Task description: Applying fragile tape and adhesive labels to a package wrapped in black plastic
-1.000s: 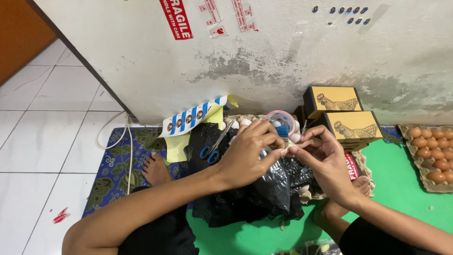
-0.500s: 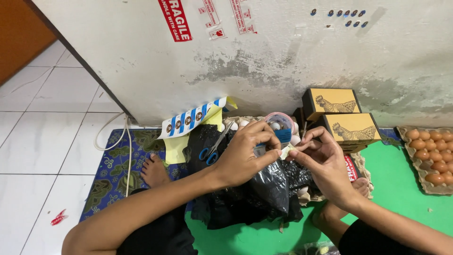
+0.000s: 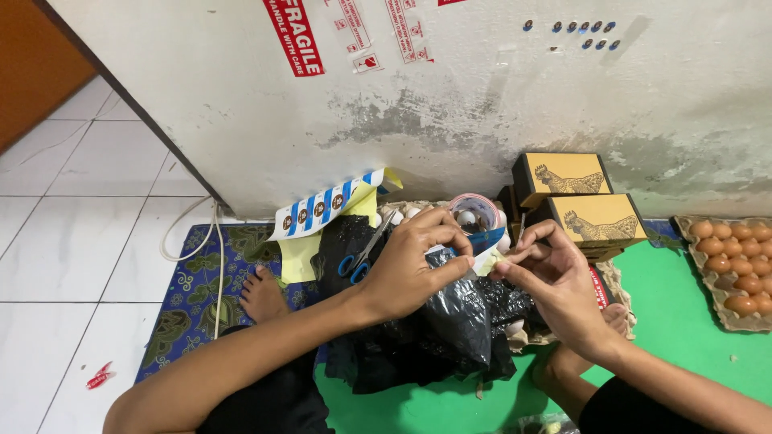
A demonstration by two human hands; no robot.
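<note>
Home floor serving as a small egg-packing spot. Tiled floor (image 3: 88, 265), stained plaster wall (image 3: 450, 112), patterned mat (image 3: 193, 297) and green mat (image 3: 683, 321). Tray of brown eggs (image 3: 728, 261), yellow cartons with hen prints (image 3: 595, 221), tape roll (image 3: 474, 210), scissors (image 3: 363, 255).

A stained, flaking white wall (image 3: 482, 104) fills the top of the view, with red-and-white stickers (image 3: 293, 36) stuck near its upper edge. White floor tiles (image 3: 72, 241) lie at left (grout lines dark), beside a brown wooden door (image 3: 32, 72). A green mat (image 3: 683, 321) and a blue patterned cloth (image 3: 193, 297) cover the floor below.
</note>
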